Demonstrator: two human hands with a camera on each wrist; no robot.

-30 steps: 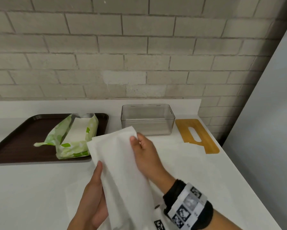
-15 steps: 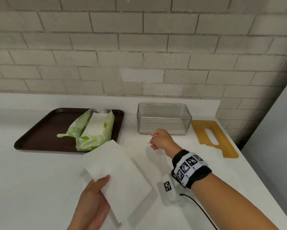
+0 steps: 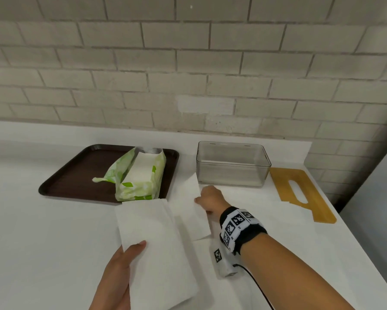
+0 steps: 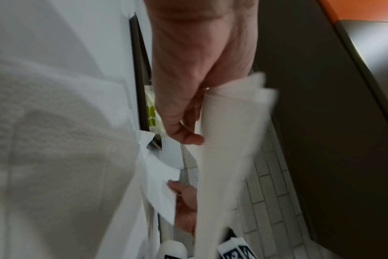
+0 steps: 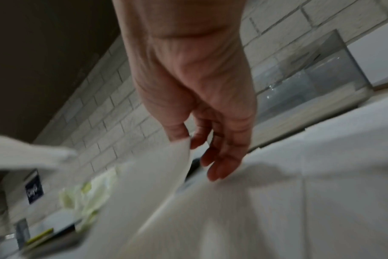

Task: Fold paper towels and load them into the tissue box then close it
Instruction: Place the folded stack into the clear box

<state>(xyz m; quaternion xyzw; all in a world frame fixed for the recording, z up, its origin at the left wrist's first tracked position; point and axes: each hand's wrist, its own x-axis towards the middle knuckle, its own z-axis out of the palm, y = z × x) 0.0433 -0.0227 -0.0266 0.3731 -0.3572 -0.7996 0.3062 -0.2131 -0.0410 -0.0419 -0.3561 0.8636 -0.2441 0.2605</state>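
**Between fold and load: two towels in hand, box waiting**

On the white surface point(image 3: 42, 242), going left to right: the left hand point(image 3: 118, 278) grips a folded paper towel point(image 3: 152, 247), thumb pressed on top and fingers hidden beneath. Beside it, the right hand point(image 3: 210, 199) pinches the edge of a second sheet point(image 3: 192, 211), thumb against curled fingers, lifting its corner. Farther right stands the clear tissue box point(image 3: 233, 166), open and apparently empty; its wooden lid point(image 3: 302, 193) lies flat alongside. Folding looks underway, loading not begun. Next, I judge, the second sheet needs creasing, then both carried to the box.
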